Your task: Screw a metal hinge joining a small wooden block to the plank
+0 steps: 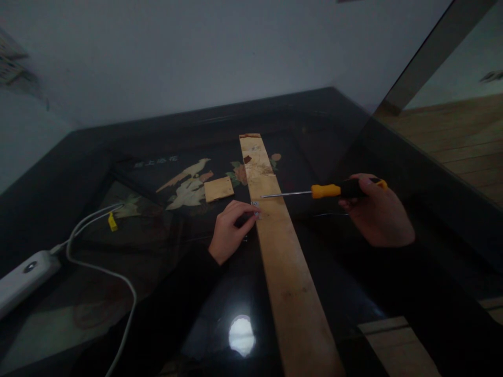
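A long wooden board point(286, 256) lies lengthwise on the dark glossy table. My left hand point(231, 228) is at the board's left edge, thumb and forefinger pinched on a small silvery metal piece point(256, 205) with holes; its exact kind is too small to make out. My right hand point(379, 214) is closed around the yellow and black handle of a screwdriver point(326, 191). The shaft points left across the board, its tip just right of the metal piece and apart from it. A small square wooden block point(219, 189) lies left of the board, beyond my left hand.
A white power strip point(29, 280) sits at the left with a white cable point(118, 275) looping toward me. A yellow tag point(112, 221) hangs on the cable. The table point(188, 131) has bird and flower decoration and meets a pale wall point(188, 57) at the back.
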`<state>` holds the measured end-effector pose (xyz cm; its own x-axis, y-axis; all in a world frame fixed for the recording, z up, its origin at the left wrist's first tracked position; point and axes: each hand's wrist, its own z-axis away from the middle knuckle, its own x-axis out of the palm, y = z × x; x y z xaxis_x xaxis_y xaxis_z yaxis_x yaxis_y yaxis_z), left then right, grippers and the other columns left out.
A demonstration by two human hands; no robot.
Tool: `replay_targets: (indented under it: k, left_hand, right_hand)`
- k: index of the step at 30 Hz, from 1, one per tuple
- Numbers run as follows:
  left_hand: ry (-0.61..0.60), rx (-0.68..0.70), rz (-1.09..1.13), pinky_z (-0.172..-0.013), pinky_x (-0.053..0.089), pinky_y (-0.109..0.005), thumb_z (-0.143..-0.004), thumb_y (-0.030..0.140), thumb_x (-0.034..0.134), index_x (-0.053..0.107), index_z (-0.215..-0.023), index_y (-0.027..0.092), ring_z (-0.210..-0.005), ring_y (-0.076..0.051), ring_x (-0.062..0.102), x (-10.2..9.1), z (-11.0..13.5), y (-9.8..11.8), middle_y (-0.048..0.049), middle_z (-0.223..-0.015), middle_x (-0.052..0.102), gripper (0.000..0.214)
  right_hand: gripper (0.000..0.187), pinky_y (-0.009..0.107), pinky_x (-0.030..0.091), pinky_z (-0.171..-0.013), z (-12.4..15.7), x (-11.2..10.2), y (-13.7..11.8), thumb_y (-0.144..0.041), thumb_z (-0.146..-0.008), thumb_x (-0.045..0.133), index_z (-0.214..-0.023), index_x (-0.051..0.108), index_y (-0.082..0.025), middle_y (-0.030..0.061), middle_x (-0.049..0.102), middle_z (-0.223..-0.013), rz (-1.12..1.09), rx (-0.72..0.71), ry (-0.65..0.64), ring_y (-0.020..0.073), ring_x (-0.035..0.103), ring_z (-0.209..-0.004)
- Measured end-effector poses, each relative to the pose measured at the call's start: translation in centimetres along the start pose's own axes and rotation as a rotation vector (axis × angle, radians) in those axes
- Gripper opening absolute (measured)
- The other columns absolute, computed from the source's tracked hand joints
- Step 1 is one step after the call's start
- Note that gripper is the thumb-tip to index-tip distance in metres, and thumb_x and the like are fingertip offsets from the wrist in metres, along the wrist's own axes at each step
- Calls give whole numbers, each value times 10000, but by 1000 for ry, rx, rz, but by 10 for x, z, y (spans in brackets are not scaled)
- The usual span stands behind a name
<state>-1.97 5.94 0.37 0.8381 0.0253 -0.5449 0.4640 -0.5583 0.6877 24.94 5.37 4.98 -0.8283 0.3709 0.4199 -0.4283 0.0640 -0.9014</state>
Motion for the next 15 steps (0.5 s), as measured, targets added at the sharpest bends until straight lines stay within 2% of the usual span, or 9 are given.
replay_targets:
  k: [5,11,15]
  left_hand:
    - [-12,0,7,-757,500,-316,-836,206,610,670,-884,188,-824,-163,608,0,0,-1,-32,-849,682,80]
    - [-20,-19,26,-744,501,-294,-824,206,628,674,-889,187,-798,-147,604,2,0,-4,-25,-838,671,81]
    - [-5,-8,26,-729,501,-290,-813,193,639,669,-886,181,-784,-147,601,4,0,-5,-25,-823,667,81]
  right_hand:
    - [216,181,499,-431,1,-1,-2,-300,-612,748,-755,641,-179,-1,601,-655,-18,-85,-54,71,526,-484]
    - [140,228,502,-406,16,5,-8,-281,-720,675,-831,638,-204,33,654,-772,73,-468,-177,163,631,-669]
    - [148,256,487,-351,20,7,-6,-254,-718,674,-835,629,-176,45,660,-762,130,-619,-251,165,617,-577]
